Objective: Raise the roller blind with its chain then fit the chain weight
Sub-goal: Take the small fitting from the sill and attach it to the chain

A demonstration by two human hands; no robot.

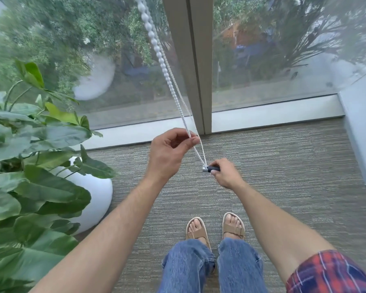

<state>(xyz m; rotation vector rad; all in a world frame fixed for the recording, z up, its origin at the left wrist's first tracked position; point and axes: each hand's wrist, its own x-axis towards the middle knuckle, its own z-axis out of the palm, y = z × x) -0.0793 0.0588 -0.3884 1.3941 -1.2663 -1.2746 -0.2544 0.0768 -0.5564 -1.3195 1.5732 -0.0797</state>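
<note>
Standing at the window, looking down. No blind fabric in view over the glass (pixel 125 66), so the raise looks done; you're on the weight-fitting step.

Chain (pixel 156 47): white beaded loop, two strands running down from top of frame, just left of the mullion (pixel 190 60), converging at the bottom.

Left hand (pixel 169 151): thumb and fingertips pinched shut on one strand just above the loop's bottom. Other fingers curled loosely.

Right hand (pixel 224 173): fingers closed around the weight (pixel 209 168), a small dark cylinder with a silvery end. That end sits right at the loop's bottom; whether the chain is already seated in it is too small to tell.

Handling, as I judge it:
- Chain is light, limp and smooth-beaded. It will slide through a loose pinch, so keep your grip across a bead, not on the thin cord between beads.
- Hold the strand close to the bottom bend so the loop stays taut and doesn't swing away from the weight's slot.
- Weight is rigid and likely a bit heavy for its size. Grip its dark body, leaving the silvery end clear.
- Don't yank: a hard pull on one strand would probably turn the roller.

Plant (pixel 30 157) in a white pot (pixel 97 197) stands to your left, apart from both hands.
</note>
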